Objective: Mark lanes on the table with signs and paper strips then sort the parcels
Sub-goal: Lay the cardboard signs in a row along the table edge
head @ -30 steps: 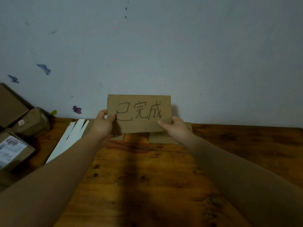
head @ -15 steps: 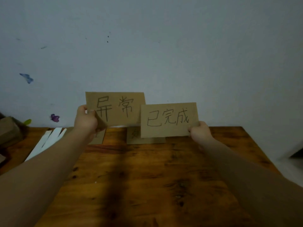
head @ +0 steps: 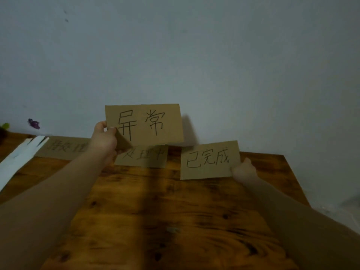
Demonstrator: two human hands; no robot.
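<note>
My left hand (head: 104,138) pinches the lower left corner of a brown cardboard sign reading 异常 (head: 145,124), held up in front of the wall. My right hand (head: 243,170) grips the right edge of a second sign reading 已完成 (head: 209,160), low over the table's far right part. Two more cardboard signs lie flat along the table's back edge: one at the left (head: 64,148), partly behind my left arm, and one in the middle (head: 144,155). White paper strips (head: 18,156) lie at the far left.
The wooden table (head: 165,221) ends at the wall; its right edge runs down from the far right corner (head: 282,155). A purple mark (head: 34,123) and a green one (head: 4,125) sit low on the wall at left.
The two signs were held together, then my hands drew them apart. The 已完成 sign has gone right and down toward the table. The view has panned right, so the parcels are out of sight.
</note>
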